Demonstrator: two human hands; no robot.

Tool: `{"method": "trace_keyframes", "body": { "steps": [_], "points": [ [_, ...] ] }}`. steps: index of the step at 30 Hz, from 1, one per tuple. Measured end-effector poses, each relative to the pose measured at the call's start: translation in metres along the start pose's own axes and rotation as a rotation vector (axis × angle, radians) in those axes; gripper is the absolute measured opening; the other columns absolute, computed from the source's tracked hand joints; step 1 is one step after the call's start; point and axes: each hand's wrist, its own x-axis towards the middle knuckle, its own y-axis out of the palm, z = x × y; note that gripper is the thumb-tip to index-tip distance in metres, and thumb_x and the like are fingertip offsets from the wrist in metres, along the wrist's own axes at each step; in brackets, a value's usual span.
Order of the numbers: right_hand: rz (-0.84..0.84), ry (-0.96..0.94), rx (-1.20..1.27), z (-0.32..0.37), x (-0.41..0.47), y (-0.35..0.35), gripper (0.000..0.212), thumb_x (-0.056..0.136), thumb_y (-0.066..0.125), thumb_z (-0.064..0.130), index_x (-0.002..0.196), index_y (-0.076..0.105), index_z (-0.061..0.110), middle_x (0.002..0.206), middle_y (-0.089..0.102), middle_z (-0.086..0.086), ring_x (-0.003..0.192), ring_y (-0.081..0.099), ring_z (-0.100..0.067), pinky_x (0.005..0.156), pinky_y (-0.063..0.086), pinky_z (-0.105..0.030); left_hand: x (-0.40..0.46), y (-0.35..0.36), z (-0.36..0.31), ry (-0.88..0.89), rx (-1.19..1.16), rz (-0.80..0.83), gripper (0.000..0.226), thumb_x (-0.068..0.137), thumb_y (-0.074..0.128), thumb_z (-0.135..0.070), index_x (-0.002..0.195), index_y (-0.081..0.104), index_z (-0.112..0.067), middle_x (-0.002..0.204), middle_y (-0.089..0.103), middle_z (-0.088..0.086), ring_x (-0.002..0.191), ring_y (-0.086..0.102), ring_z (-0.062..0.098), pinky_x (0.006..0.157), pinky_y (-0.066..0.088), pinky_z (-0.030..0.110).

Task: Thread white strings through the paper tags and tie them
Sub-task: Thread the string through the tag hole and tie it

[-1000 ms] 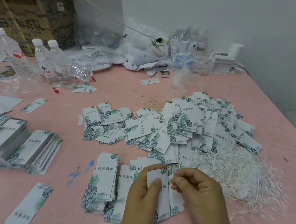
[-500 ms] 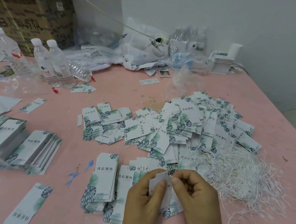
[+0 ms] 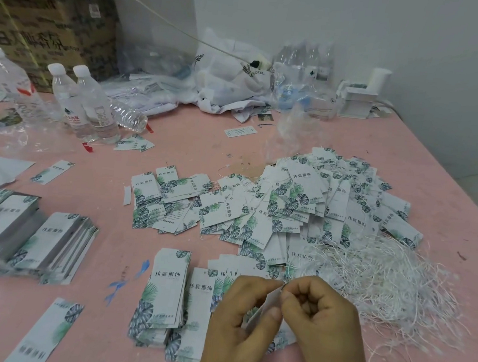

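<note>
At the bottom centre my left hand (image 3: 240, 324) holds one white paper tag (image 3: 263, 307) upright between thumb and fingers. My right hand (image 3: 321, 314) pinches at the tag's top edge, fingers curled; any string in it is too fine to make out. A tangled heap of white strings (image 3: 391, 286) lies just right of my hands. Neat stacks of leaf-printed tags (image 3: 167, 293) sit under and left of my hands. A big loose pile of tags (image 3: 302, 210) with strings on them spreads across the middle of the pink table (image 3: 95, 149).
More tag stacks (image 3: 22, 236) lie at the left edge, and a single tag (image 3: 47, 334) near the front. Water bottles (image 3: 87, 105) stand at the back left before a cardboard box (image 3: 41, 33). Plastic bags (image 3: 230, 78) and a white device (image 3: 363, 93) line the wall.
My left hand has turned the tag from flat-facing to edge-on, and my right hand has closed in over its top edge. Both hands drifted slightly right.
</note>
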Motion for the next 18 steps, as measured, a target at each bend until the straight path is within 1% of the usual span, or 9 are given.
{"method": "trace_keyframes", "body": {
  "steps": [2,4,6,8,10,12,14,16,18],
  "points": [
    [0.007,0.002,0.018,0.001,0.0,-0.001,0.033,0.075,0.073,-0.002,0.066,0.068,0.029,0.047,0.051,0.007,0.043,0.037,-0.002,0.046,0.035,-0.011,0.0,-0.002,0.0,-0.004,-0.006,0.042,0.036,0.089,0.062,-0.047,0.115,0.071,-0.024,0.105,0.064,0.002,0.1,0.063,0.024,0.085,0.051,0.027],
    [0.024,0.025,0.051,0.001,0.001,-0.003,0.032,0.075,0.074,-0.002,0.066,0.07,0.028,0.048,0.053,0.006,0.044,0.038,-0.002,0.046,0.036,-0.012,0.0,-0.004,0.0,-0.035,-0.044,0.071,0.042,0.089,0.059,-0.052,0.113,0.071,-0.019,0.103,0.066,0.005,0.098,0.064,0.024,0.084,0.051,0.03],
    [0.056,0.055,0.077,0.001,0.002,-0.006,0.031,0.076,0.075,-0.001,0.067,0.071,0.028,0.05,0.055,0.004,0.045,0.039,-0.003,0.046,0.037,-0.012,0.002,-0.005,0.0,-0.134,-0.191,0.083,0.042,0.084,0.062,-0.047,0.107,0.072,-0.014,0.098,0.068,0.009,0.093,0.066,0.026,0.079,0.051,0.033],
    [0.104,0.083,0.089,0.001,0.003,-0.008,0.028,0.077,0.075,0.0,0.069,0.072,0.027,0.051,0.056,0.004,0.046,0.041,-0.004,0.047,0.038,-0.013,0.004,-0.008,0.002,-0.244,-0.326,0.103,0.04,0.079,0.064,-0.044,0.102,0.073,-0.012,0.089,0.069,0.012,0.083,0.064,0.025,0.073,0.049,0.034],
    [0.15,0.105,0.094,0.001,0.004,-0.01,0.026,0.077,0.075,0.001,0.069,0.073,0.026,0.052,0.057,0.004,0.047,0.042,-0.005,0.047,0.039,-0.014,0.005,-0.01,0.005,-0.307,-0.365,0.118,0.04,0.076,0.065,-0.044,0.099,0.073,-0.011,0.083,0.068,0.014,0.076,0.061,0.029,0.071,0.044,0.037],
    [0.189,0.126,0.104,0.001,0.005,-0.012,0.025,0.078,0.075,0.0,0.07,0.073,0.024,0.054,0.058,0.003,0.05,0.044,-0.008,0.049,0.04,-0.015,0.007,-0.011,0.007,-0.338,-0.383,0.115,0.036,0.072,0.069,-0.04,0.094,0.073,-0.012,0.079,0.067,0.013,0.073,0.058,0.028,0.069,0.043,0.036],
    [0.233,0.137,0.105,0.002,0.006,-0.012,0.024,0.078,0.075,0.0,0.07,0.073,0.023,0.056,0.061,-0.002,0.053,0.047,-0.01,0.05,0.042,-0.017,0.009,-0.011,0.006,-0.339,-0.367,0.109,0.03,0.068,0.075,-0.036,0.089,0.073,-0.014,0.078,0.067,0.009,0.071,0.058,0.025,0.066,0.044,0.034],
    [0.259,0.157,0.119,0.005,0.008,-0.012,0.015,0.076,0.078,0.008,0.07,0.074,0.022,0.061,0.064,-0.009,0.056,0.052,-0.011,0.053,0.044,-0.018,0.01,-0.011,0.006,-0.313,-0.322,0.104,0.03,0.067,0.079,-0.037,0.087,0.073,-0.016,0.08,0.067,0.006,0.073,0.058,0.021,0.067,0.045,0.034],
    [0.287,0.197,0.146,0.008,0.01,-0.014,0.005,0.071,0.077,0.016,0.07,0.074,0.02,0.061,0.065,-0.009,0.056,0.055,-0.01,0.054,0.044,-0.018,0.009,-0.012,0.005,-0.305,-0.32,0.095,0.031,0.066,0.082,-0.036,0.087,0.072,-0.015,0.081,0.066,0.007,0.072,0.058,0.02,0.067,0.045,0.033]
  ]
}}
